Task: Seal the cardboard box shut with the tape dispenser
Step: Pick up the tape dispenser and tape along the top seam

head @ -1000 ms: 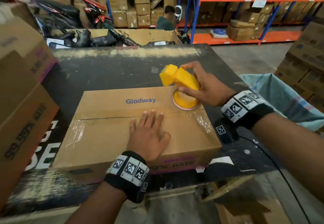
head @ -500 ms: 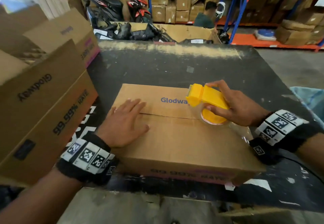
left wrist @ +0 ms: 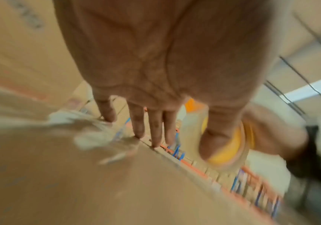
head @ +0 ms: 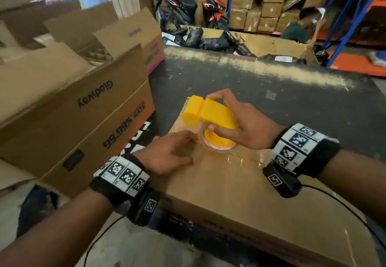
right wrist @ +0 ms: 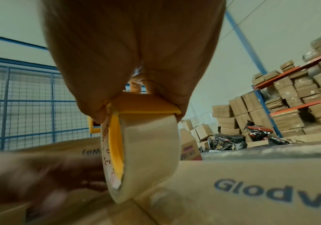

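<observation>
A brown cardboard box [head: 240,193] marked "Glodway" [right wrist: 261,191] lies on the black table [head: 271,103]. Shiny clear tape [head: 244,159] runs along its top seam. My right hand [head: 217,114] grips the yellow tape dispenser [head: 194,112] near the box's far left end, and the tape roll [right wrist: 148,152] touches the box top. My left hand [head: 177,149] lies flat on the box just beside the roll. Its straight fingers [left wrist: 156,130] press the cardboard; it is blurred in both wrist views.
Large open Glodway cartons [head: 73,110] crowd the table's left side, close to the box end. Beyond the table's far edge stands a big open carton [head: 271,45] of black bags. Behind it are motorbikes [head: 213,7], shelves of boxes [head: 271,5] and a seated person [head: 296,30].
My right hand has drawn the dispenser leftward along the seam to the box's left end. My left hand slid along the top and now lies beside the roll. The head view swung left.
</observation>
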The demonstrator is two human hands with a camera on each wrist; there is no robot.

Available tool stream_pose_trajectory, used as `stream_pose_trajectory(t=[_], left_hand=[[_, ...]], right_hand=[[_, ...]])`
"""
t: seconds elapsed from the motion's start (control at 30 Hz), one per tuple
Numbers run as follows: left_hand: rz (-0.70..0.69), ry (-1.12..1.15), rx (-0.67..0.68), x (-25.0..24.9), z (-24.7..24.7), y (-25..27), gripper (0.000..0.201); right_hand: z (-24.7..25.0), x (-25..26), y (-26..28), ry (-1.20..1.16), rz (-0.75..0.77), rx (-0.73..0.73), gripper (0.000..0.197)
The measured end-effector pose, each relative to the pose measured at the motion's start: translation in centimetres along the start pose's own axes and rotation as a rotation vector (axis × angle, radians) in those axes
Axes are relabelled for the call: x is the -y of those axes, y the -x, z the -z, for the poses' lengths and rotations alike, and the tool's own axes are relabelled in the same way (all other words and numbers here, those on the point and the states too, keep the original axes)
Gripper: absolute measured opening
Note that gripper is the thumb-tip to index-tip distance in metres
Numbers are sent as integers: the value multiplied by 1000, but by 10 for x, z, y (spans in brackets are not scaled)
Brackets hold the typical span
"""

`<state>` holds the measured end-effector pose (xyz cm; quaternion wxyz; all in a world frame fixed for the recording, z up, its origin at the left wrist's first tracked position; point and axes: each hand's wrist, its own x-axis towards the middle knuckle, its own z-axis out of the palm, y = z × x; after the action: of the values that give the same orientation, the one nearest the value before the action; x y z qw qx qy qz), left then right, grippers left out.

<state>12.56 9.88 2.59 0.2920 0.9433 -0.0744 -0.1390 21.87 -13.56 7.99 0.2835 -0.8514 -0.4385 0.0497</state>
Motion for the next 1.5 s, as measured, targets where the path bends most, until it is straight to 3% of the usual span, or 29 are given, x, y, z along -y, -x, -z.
stream_pose_trajectory(t=[0.13, 0.27, 0.4, 0.57, 0.73, 0.9, 1.0, 1.23, 1.5], left_hand=[[219, 822, -277, 10, 35, -3, 31], [247, 1203, -161, 14, 52, -7, 25], [148, 1179, -93, 10, 52, -15, 33], [115, 1029, -197, 14, 55, -19, 28], [97, 928, -209, 25, 59, -23, 32], [68, 899, -254, 40, 73, -24, 33], [96, 929, -320, 64, 76, -23, 35], [165, 1032, -331, 97, 39, -25, 36], [247, 1049, -208, 117, 16, -38, 29]], right_hand=[[-21, -4, -6, -14, -25, 19, 61], [-23, -2, -2, 6, -77, 17, 66], [-24, 3, 0, 21, -99, 1, 67], [-27, 8, 1, 62, -120, -10, 71], [-32, 15, -3, 103, -109, -23, 70], [-20, 21, -7, 134, -124, 59, 63], [-10, 22, -5, 173, -153, 99, 64], [-8, 32, -23, 262, -123, 243, 61], [-11, 37, -37, 321, -112, 303, 62]])
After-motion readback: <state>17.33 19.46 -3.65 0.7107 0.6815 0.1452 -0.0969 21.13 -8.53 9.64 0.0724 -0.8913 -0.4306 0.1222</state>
